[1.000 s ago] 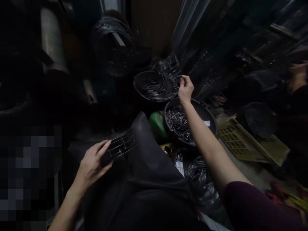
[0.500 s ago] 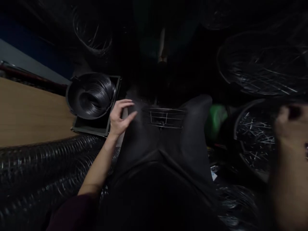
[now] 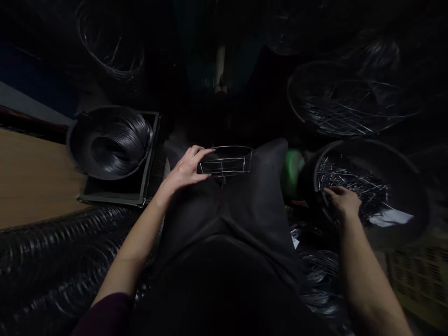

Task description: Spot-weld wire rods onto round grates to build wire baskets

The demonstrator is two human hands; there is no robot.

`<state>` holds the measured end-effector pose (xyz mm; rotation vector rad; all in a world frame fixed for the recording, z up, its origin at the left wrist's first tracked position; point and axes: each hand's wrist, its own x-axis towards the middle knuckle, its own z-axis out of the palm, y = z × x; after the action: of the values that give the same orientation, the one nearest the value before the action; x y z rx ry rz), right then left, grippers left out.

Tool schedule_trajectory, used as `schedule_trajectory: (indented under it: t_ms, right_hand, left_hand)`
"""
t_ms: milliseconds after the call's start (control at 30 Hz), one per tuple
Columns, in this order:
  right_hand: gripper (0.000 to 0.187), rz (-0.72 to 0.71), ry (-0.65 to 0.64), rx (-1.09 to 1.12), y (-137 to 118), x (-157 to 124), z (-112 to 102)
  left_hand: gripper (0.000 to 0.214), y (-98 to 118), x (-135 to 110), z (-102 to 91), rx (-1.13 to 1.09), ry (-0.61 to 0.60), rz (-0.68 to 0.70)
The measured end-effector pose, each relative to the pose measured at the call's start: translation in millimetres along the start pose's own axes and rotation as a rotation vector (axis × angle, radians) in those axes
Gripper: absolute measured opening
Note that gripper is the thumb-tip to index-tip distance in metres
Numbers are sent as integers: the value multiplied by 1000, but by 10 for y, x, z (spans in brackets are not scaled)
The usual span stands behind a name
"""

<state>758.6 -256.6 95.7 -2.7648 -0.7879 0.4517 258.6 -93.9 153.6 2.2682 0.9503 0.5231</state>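
By the left hand (image 3: pixel 188 169), a wire rack (image 3: pixel 221 162) is gripped at its left end, mid-frame. The right hand (image 3: pixel 346 202) is held at the wire pieces (image 3: pixel 367 186) in a dark basin (image 3: pixel 399 163), frame right; whether anything is pinched cannot be told.

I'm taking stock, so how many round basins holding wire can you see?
3 visible: the left basin with coiled wire, the near right basin at the right hand, and the far right basin beyond it. Darkness may hide more.
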Motion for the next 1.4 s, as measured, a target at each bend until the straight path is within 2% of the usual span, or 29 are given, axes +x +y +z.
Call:
schedule_trajectory:
  t_ms: [133, 200, 233, 267, 333, 433, 500, 567, 633, 700, 800, 867, 900, 933, 1033, 1133, 1233, 1400]
  right_hand:
    - [13, -3, 302, 121, -232, -161, -93]
    - [10, -80, 384, 364, -430, -397, -161]
    - [12, -136, 379, 519, -541, -550, -176]
    - [15, -193, 334, 672, -655, -716, -166]
    - [25, -274, 123, 860, -860, -1040, -51]
    - [38, -237, -232, 930, -1016, -1360, 297]
    - [44, -182, -320, 941, -1011, -1426, 502]
    - [47, -169, -332, 930, -988, -1419, 568]
    - [47, -209, -379, 914, -1024, -1403, 475]
    - [50, -298, -475, 906, -1164, -1422, 283]
    - [42, -477, -761, 805, -1541, -1512, 25]
    - [35, -578, -902, 669, -1825, -1576, -25]
    - [32, -637, -898, 607, -1954, -1604, -14]
    - [28, -710, -838, 548, -2066, -1630, 13]
    - [22, -985, -501, 288, -2284, -1724, 114]
    - [36, -1192, -276, -71, -2357, -1848, 151]
    - [50, -1329, -196, -294, -2384, -1934, 138]
    - [41, -1438, -107, -347, -2494, -1896, 120]
  left_hand:
    - [72, 45, 92, 14, -68, -53, -29]
    - [56, 59, 141, 51, -124, -13, -69]
    - [45, 59, 168, 75, -146, 26, -96]
    - [38, 53, 197, 103, -162, 67, -120]
    - [36, 28, 251, 163, -161, 132, -152]
    - [49, 5, 292, 230, -89, 149, -149]
    - [53, 37, 275, 242, 22, 151, -141]
    - [53, 113, 236, 233, 168, 168, -175]
    - [56, 204, 197, 219, 285, 181, -236]
    - [60, 269, 170, 213, 339, 182, -271]
    - [62, 281, 149, 225, 310, 178, -237]
    - [62, 253, 140, 236, 240, 165, -200]
    - [62, 238, 136, 239, 205, 154, -184]
    - [62, 225, 133, 238, 178, 143, -171]
    - [63, 199, 127, 210, 152, 113, -144]
    - [64, 173, 143, 156, 161, 110, -147]
    - [65, 130, 179, 94, 178, 135, -147]
    - [65, 62, 252, 6, 167, 169, -117]
